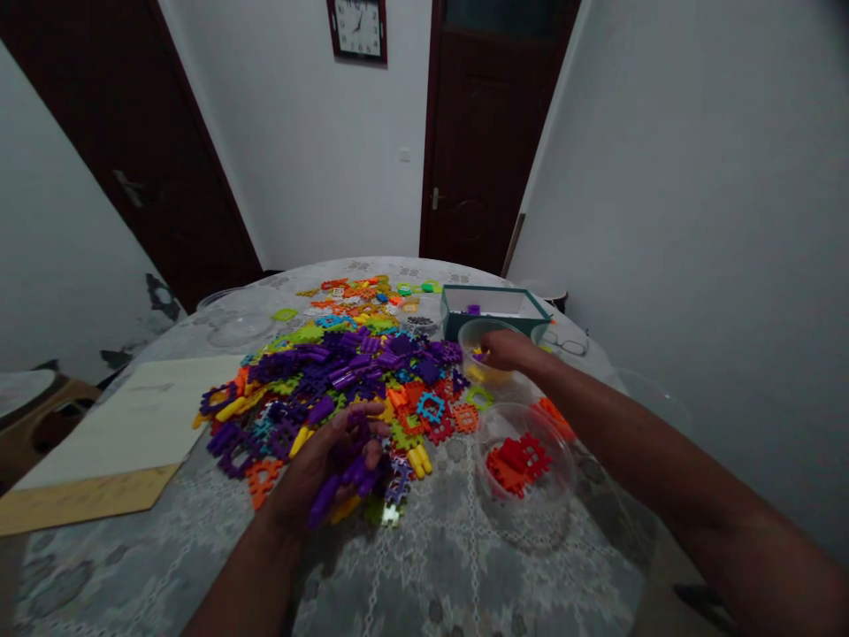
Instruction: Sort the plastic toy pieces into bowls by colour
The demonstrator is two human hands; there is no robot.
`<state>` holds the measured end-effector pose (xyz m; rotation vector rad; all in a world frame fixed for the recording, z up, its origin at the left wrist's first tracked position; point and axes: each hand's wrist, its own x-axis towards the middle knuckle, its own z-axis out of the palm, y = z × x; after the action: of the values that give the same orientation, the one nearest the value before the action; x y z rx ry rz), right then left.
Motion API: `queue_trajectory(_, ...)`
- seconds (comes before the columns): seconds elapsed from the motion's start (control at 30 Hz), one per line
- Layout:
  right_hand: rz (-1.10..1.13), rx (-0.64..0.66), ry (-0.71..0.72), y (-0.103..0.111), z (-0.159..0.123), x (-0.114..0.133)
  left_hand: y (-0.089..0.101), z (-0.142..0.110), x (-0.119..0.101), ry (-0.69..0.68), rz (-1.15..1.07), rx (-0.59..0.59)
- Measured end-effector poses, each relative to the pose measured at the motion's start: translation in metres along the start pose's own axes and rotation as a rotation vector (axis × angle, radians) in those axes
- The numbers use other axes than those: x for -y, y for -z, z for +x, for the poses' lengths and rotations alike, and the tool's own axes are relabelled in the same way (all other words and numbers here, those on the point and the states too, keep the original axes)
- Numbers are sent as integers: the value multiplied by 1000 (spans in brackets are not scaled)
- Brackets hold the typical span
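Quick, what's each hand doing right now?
Left hand: holding purple pieces, fingers partly curled.
Right hand: reaching into a clear bowl; its grip can't be told.

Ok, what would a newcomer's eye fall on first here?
The heap of plastic pieces on the table, mostly purple on top. Next, the left hand in front, holding purple pieces, and the right hand inside a clear bowl beside the heap. Nearer, another bowl holds red pieces.

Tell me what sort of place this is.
Probably a room in a home, though I can't be certain. A patterned tablecloth covers the rounded table, a clock hangs on the wall, and a dark wooden-looking door with a handle stands beyond.
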<state>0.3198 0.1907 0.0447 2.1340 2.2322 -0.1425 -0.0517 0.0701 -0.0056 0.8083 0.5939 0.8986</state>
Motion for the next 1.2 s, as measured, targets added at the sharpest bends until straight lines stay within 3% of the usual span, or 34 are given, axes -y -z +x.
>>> queue_trajectory(0.3, -10, 59, 49, -4, 2, 0, 0, -2, 0, 1, -6, -14)
queue_trajectory(0.5, 45, 38, 83, 28, 9, -17, 5, -5, 0, -3, 21, 0)
queue_trajectory(0.57, 93, -41, 61, 41, 13, -27, 8, -7, 2, -8, 23, -18)
queue_trajectory(0.7, 280, -369, -35, 53, 9, -39, 10, -9, 3, -21, 30, -50)
queue_trajectory(0.77, 290, -393, -5, 51, -4, -36, 11, -10, 4, -17, 16, -61)
queue_trajectory(1.0, 174, -54, 279, 16, -54, 3, 15, -9, 6, -14, 24, -39)
queue_trajectory(1.2, 100, -117, 227, -8, -55, 20, 12, -6, 5, -5, 59, -37)
